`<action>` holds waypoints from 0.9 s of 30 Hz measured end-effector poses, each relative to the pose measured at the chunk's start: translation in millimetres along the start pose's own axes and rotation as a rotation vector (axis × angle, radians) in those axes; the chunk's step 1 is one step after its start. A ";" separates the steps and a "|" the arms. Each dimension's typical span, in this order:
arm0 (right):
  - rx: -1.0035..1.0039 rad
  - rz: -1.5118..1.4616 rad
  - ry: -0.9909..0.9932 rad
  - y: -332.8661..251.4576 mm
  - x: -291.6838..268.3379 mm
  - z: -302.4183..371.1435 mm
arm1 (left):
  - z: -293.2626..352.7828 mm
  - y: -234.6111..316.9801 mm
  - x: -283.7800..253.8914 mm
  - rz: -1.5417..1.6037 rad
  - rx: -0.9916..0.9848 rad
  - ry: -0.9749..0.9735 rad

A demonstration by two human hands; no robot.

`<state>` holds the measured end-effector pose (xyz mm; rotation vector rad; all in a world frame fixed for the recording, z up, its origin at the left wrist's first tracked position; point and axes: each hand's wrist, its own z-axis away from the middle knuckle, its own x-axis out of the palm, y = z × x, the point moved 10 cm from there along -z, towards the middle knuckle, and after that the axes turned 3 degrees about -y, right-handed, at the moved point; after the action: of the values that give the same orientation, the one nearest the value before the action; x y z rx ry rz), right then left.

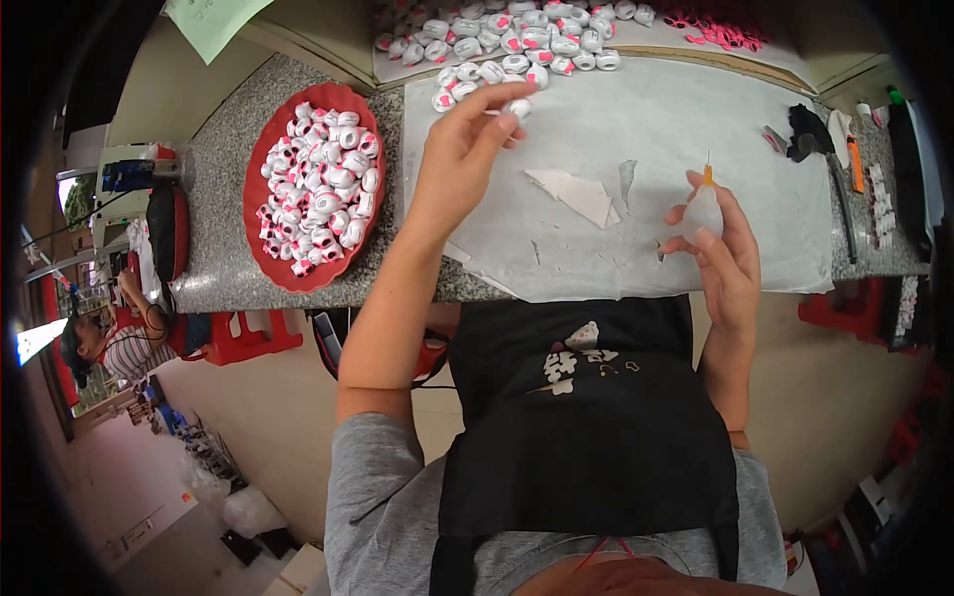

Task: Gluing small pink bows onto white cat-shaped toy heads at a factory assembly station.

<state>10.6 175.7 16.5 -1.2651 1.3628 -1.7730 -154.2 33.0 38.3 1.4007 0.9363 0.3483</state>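
Both hands are occupied: the left hand (462,164) has something pinched between thumb and fingers, and the right hand (733,253) is wrapped around something, its thumb pressed against the side. Under them runs a speckled countertop (214,189), largely covered by a whitish sheet (735,114). Left of the sheet sits a red dish (254,189) with a scalloped rim, piled with white pieces (333,204) marked in pink and black. Behind the sheet spreads a heap of similar white-and-pink pieces (497,35), and to its right lie loose pink parts (715,30). Near the sheet's middle rests a torn white scrap (576,199). Smaller is what the right hand grasps, a pale squeeze bulb (702,214) with an orange neck and thin needle pointing up. Smallest is the left hand's catch, a little white piece (517,107), held above the sheet near the heap.
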 end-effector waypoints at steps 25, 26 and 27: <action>-0.802 0.461 0.097 -71.9 21.4 41.1 | 39.3 -4.0 74.8 0.940 -0.017 0.063; -0.808 0.433 0.089 -71.2 22.9 41.1 | 39.4 -3.9 75.1 0.935 -0.014 0.057; -0.806 0.434 0.088 -71.5 25.1 41.3 | 39.4 -4.0 75.1 0.936 -0.015 0.058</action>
<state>46.1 160.5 93.7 -1.1219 2.3218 -1.0036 -80.8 58.8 4.4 1.7552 0.2574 1.0884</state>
